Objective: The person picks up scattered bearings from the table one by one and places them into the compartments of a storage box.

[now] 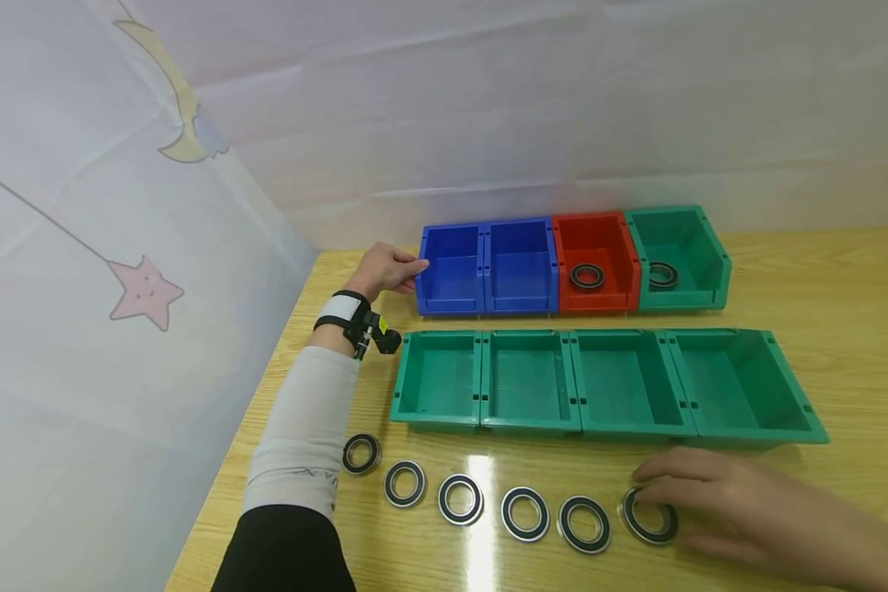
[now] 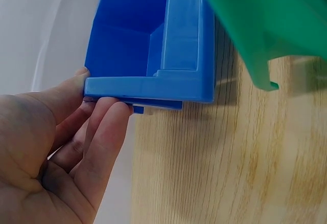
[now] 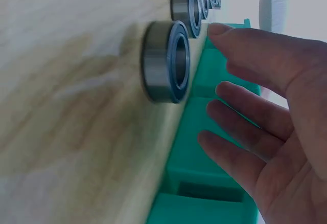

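My left hand [image 1: 389, 268] pinches the outer side wall of the leftmost blue bin [image 1: 450, 307]. In the left wrist view the thumb lies on the rim of this bin [image 2: 148, 87] and the fingers are underneath. My right hand [image 1: 725, 503] is over the rightmost ball bearing [image 1: 655, 538], fingers apart and relaxed. The right wrist view shows the palm empty, with that bearing [image 3: 157, 63] standing a little away from the fingertips. Several more bearings, such as this one [image 1: 585, 547], continue the row leftward on the wooden table.
A second blue bin [image 1: 521, 306], a red bin [image 1: 599, 302] and a green bin [image 1: 684, 301] complete the back row. One bearing [image 1: 587, 287] lies in the red bin, another [image 1: 663, 285] in the green. Several joined green bins [image 1: 529, 427] stand in front. A curtain [image 1: 444, 107] hangs behind.
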A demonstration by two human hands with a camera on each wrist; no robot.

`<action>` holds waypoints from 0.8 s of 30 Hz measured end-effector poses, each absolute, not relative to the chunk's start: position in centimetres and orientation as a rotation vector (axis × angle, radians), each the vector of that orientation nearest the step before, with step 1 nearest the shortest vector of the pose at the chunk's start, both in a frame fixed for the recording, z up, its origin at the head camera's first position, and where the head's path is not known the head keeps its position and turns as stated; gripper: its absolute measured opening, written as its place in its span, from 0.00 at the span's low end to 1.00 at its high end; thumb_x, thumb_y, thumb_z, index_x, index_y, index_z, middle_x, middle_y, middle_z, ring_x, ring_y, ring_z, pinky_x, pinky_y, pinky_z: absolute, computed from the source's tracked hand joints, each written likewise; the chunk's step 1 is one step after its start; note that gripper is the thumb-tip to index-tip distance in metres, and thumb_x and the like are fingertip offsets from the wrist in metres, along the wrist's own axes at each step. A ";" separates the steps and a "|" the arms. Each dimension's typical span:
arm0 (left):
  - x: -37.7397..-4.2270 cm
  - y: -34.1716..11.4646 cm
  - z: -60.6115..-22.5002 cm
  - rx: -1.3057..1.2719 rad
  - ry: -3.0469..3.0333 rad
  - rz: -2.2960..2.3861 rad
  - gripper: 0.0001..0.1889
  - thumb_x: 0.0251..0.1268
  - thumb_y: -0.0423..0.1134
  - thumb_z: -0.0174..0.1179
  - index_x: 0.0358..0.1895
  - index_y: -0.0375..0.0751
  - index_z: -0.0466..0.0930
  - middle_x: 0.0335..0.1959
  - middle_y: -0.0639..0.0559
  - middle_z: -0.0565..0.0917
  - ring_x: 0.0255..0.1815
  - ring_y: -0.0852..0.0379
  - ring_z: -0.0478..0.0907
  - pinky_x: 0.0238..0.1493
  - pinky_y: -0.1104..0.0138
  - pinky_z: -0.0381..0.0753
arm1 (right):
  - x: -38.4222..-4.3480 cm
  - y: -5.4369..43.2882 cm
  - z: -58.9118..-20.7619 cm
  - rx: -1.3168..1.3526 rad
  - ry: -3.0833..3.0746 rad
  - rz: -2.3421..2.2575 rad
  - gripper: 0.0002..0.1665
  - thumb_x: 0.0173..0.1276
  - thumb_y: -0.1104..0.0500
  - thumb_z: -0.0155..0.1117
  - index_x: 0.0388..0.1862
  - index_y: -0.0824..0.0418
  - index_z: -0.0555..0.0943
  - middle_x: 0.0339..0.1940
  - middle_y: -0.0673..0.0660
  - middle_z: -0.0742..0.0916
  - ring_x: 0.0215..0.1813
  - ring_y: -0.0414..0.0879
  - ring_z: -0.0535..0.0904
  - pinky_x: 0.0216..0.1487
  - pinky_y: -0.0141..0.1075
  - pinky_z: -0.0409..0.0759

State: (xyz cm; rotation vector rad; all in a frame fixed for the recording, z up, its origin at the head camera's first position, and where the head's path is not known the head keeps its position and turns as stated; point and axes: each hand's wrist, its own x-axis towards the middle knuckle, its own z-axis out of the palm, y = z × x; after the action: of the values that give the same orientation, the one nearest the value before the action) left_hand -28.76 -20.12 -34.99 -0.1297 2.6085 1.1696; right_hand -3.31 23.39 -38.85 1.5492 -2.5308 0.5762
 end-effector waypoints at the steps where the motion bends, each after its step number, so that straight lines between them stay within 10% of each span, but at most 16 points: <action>1: -28.7 -20.1 -35.0 -0.131 2.606 1.172 0.22 0.71 0.48 0.61 0.60 0.37 0.81 0.48 0.38 0.86 0.30 0.59 0.84 0.50 0.56 0.87 | -3.3 23.4 -39.0 1.545 -2.537 0.569 0.32 0.53 0.43 0.78 0.58 0.36 0.79 0.56 0.36 0.81 0.54 0.32 0.78 0.58 0.10 0.69; 24: -28.7 -20.2 -35.1 -0.111 2.605 1.185 0.22 0.70 0.47 0.61 0.59 0.37 0.82 0.48 0.38 0.86 0.30 0.60 0.84 0.51 0.55 0.87 | -3.0 23.6 -41.1 1.613 -2.820 0.698 0.26 0.64 0.42 0.69 0.61 0.34 0.76 0.59 0.41 0.81 0.55 0.36 0.79 0.43 0.29 0.85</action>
State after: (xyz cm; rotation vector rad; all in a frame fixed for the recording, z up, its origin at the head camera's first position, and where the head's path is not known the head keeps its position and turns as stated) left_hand -28.70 -20.20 -35.07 -0.1106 2.6054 1.1848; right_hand -3.00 23.65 -41.09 1.6132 -2.8196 0.6980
